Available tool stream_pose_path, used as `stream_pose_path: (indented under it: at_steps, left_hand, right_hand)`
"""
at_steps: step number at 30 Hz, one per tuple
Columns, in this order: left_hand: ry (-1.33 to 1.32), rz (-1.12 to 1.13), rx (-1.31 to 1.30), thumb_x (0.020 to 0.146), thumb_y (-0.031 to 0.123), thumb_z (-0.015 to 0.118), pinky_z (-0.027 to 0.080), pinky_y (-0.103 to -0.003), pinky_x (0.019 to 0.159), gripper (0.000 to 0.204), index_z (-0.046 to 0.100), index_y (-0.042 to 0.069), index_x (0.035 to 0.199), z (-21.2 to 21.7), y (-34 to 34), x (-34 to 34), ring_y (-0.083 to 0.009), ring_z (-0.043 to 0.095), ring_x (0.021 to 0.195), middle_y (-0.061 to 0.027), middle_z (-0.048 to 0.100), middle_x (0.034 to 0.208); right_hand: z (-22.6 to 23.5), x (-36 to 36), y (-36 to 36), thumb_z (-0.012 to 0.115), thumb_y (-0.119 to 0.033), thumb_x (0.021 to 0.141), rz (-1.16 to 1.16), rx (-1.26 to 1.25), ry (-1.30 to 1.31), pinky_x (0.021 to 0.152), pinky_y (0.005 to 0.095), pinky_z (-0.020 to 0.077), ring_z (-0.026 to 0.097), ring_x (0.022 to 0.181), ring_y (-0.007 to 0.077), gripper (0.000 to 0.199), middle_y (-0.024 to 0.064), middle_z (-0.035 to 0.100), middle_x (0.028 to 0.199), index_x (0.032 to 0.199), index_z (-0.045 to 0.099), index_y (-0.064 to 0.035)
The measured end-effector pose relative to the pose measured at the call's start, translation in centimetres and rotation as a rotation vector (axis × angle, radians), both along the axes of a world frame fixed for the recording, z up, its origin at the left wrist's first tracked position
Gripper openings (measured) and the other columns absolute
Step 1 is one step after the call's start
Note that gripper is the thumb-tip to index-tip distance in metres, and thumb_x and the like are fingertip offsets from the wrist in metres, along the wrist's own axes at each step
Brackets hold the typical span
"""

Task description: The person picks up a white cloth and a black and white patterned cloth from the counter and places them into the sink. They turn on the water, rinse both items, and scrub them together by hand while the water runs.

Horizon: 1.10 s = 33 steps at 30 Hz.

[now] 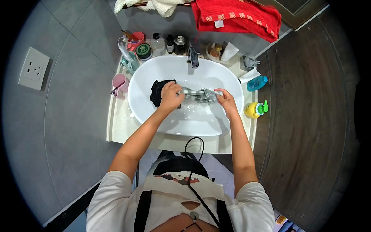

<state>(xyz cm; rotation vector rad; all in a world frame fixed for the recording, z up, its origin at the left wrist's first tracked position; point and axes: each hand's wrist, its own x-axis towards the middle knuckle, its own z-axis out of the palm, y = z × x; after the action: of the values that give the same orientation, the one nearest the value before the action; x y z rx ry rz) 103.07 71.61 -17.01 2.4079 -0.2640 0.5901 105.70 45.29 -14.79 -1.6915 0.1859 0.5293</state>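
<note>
A grey-and-white checked cloth [199, 95] is stretched between my hands over the white oval basin [162, 125]. My left hand [170, 96] grips its left end, and my right hand [226, 101] pinches the right end between thumb and fingers. The cloth hangs crumpled towards the right, its lower folds close to the shallow water in the basin. Against the basin's left side lies a bunched black cloth [156, 92], partly hidden behind my left hand. A dark tap [193, 54] rises at the basin's far rim.
Pink cup [120, 82], teal cup [131, 63], green-lidded jar [143, 51] and several bottles line the counter's left and back. A blue bottle [257, 83] and yellow pump bottle [255, 110] stand right. A red towel [237, 19] hangs above; a dark wooden panel [305, 116] borders the right.
</note>
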Motion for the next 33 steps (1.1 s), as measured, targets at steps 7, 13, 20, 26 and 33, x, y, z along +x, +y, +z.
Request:
stream_pose_path:
  at_steps: [7, 13, 20, 26, 33]
  left_hand:
    - [0.810, 0.057, -0.965, 0.077, 0.013, 0.050, 0.035, -0.022, 0.057, 0.009, 0.053, 0.005, 0.074, 0.9, -1.3, 0.2, -0.0060, 0.042, 0.062, 0.0046, 0.047, 0.067]
    - [0.653, 0.145, -0.532, 0.075, 0.023, 0.062, 0.040, -0.027, 0.057, 0.023, 0.054, 0.002, 0.078, 2.7, -2.1, -0.4, -0.0118, 0.051, 0.061, -0.0064, 0.056, 0.067]
    - [0.533, 0.024, -0.433, 0.080, 0.022, 0.055, 0.041, -0.031, 0.054, 0.020, 0.058, 0.003, 0.086, 4.2, -3.3, -1.6, -0.0197, 0.053, 0.053, -0.0121, 0.055, 0.062]
    - [0.458, 0.055, -0.290, 0.077, 0.020, 0.055, 0.042, -0.033, 0.056, 0.020, 0.059, 0.005, 0.089, 2.7, -0.9, -1.5, -0.0237, 0.054, 0.057, -0.0124, 0.057, 0.067]
    - [0.330, 0.103, -0.506, 0.080, 0.010, 0.049, 0.042, -0.030, 0.070, 0.018, 0.057, 0.000, 0.092, 2.0, 1.0, -0.7, -0.0239, 0.054, 0.074, -0.0120, 0.056, 0.078]
  right_hand:
    - [0.2, -1.0, 2.0, 0.057, -0.028, 0.082, -0.181, 0.384, 0.201, 0.081, 0.0267, 0.0397, 0.048, 0.097, 0.0142, 0.049, 0.0083, 0.052, 0.108, 0.125, 0.040, -0.0132]
    - [0.0, -1.7, 2.6, 0.068, -0.034, 0.071, 0.123, -0.252, -0.221, 0.078, 0.0358, 0.0447, 0.053, 0.096, 0.0243, 0.052, 0.0158, 0.051, 0.114, 0.114, 0.052, -0.0105]
    - [0.7, -3.1, 4.2, 0.059, -0.028, 0.077, 0.199, -0.855, -0.516, 0.070, 0.0332, 0.0468, 0.059, 0.083, 0.0258, 0.023, 0.0119, 0.058, 0.092, 0.090, 0.064, -0.0104]
    - [-2.7, -1.4, 0.9, 0.048, -0.024, 0.087, -0.203, 0.237, 0.131, 0.070, 0.0283, 0.0471, 0.057, 0.079, 0.0135, 0.018, 0.0012, 0.058, 0.088, 0.091, 0.056, -0.0078]
    - [-1.4, -1.8, 0.6, 0.053, -0.022, 0.085, -0.242, 0.711, 0.273, 0.073, 0.0269, 0.0454, 0.052, 0.089, 0.0126, 0.021, 0.0034, 0.055, 0.095, 0.103, 0.054, -0.0098]
